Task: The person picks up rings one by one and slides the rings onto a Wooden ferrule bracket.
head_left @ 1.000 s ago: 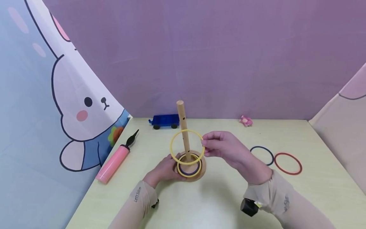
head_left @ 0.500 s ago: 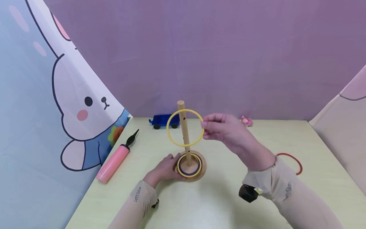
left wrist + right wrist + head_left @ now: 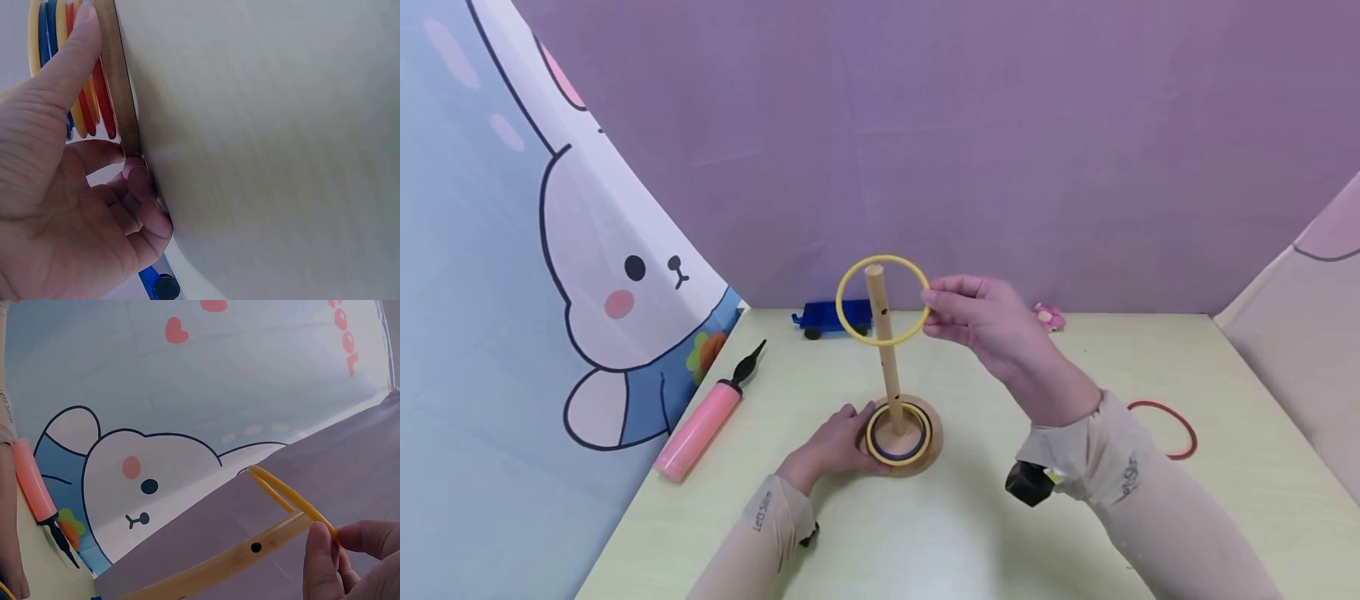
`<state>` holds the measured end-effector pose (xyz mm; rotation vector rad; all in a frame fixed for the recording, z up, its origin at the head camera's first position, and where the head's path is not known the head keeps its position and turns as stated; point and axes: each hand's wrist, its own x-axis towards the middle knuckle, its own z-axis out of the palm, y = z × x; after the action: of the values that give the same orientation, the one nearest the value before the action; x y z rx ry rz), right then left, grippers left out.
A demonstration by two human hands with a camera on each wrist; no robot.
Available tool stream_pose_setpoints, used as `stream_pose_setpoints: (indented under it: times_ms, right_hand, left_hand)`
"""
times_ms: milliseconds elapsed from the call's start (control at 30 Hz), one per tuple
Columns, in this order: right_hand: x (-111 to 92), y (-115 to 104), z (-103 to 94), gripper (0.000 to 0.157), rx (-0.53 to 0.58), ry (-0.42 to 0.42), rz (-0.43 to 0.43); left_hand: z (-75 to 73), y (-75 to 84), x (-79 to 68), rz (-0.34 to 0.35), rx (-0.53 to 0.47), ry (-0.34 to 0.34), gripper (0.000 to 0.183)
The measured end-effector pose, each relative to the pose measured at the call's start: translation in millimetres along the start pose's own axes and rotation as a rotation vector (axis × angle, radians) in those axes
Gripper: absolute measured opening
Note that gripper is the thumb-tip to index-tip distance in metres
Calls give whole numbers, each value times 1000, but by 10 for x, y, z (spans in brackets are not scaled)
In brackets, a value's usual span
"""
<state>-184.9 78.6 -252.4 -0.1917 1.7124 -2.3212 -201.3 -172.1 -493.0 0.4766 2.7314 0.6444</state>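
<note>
My right hand (image 3: 992, 321) pinches a yellow ring (image 3: 838, 300) by its right side, between thumb and fingertips. The ring is tilted at the top of a wooden post (image 3: 890, 367), overlapping the post's tip in the head and right wrist views. Low on the left, my left hand (image 3: 831, 442) grips the edge of the stand's round wooden base (image 3: 937, 435). Its thumb lies over the base's rim beside a stack of yellow, blue and red rings (image 3: 44, 37) in the left wrist view. From above, only a yellow and a dark blue ring show around the post's foot.
A red ring (image 3: 1163, 407) lies on the table at right, partly behind my right sleeve. At left lies a pink hand pump (image 3: 700, 429) with a black nozzle. Along the back stand a blue toy wagon (image 3: 820, 318) and a small pink toy (image 3: 1049, 317), in front of purple cloth.
My right hand has lifted the yellow ring from low near the base up to the post's top. Its forearm now covers the blue ring on the table. The left hand stays put.
</note>
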Motion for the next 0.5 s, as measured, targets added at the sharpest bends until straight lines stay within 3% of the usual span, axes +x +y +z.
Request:
stream_pose_setpoints:
  times_ms: [200,500]
  right_hand:
    - [41,153,-95,22,-19,31,45]
    - [86,628,-285,16,-48,13,88]
  left_hand:
    - [1,12,-1,-9,-13,-5,117]
    - [-20,38,-14,23,0,8,117]
